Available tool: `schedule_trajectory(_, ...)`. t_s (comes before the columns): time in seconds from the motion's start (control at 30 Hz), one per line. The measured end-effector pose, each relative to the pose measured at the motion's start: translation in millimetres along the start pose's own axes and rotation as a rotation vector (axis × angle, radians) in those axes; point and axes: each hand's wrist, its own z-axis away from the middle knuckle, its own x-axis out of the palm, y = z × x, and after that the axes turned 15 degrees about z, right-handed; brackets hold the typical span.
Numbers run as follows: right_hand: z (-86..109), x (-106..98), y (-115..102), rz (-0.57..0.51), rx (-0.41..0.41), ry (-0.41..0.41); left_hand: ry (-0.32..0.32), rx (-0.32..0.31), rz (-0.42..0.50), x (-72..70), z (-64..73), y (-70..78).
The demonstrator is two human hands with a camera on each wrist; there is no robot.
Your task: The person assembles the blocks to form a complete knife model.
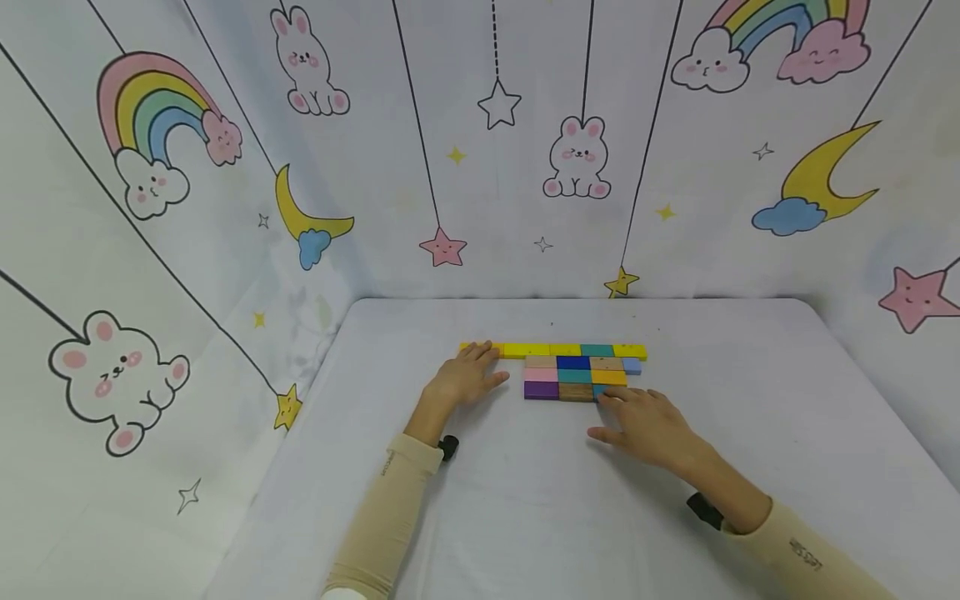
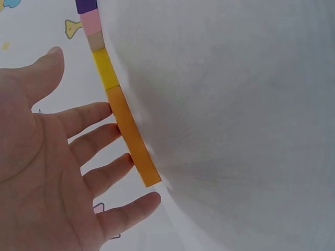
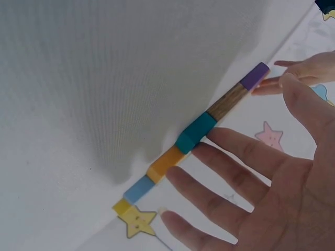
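Note:
Flat coloured blocks lie close together on the white table. Along the back runs a long row of yellow blocks with one teal block in it. Shorter rows in front include a purple block, a brown wooden block and a dark blue block. My left hand is spread at the back row's left end, fingertips at an orange block. With fingers extended, my right hand has its fingertips at the teal block at the front right corner. Neither hand grips anything.
The white table meets a cloth backdrop printed with rabbits, stars, moons and rainbows. A light blue block juts out at the right of the shorter rows. Dark wrist cameras sit under both wrists.

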Motion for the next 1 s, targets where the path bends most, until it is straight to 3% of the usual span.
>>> schedule_trajectory(0.5, -7.5, 5, 0, -0.123, 0.072, -0.034, -0.013, -0.017, 0.007, -4.7, 1.5, 0.3)
schedule_trajectory(0.83, -13.5, 11, 4, -0.186, 0.075, 0.063, -0.018, -0.030, 0.018, -7.4, 5.5, -3.5)
schedule_trajectory(1.0, -17.7, 12, 8, -0.178, 0.090, 0.109, 0.011, -0.027, -0.001, -11.0, 10.1, -4.7)
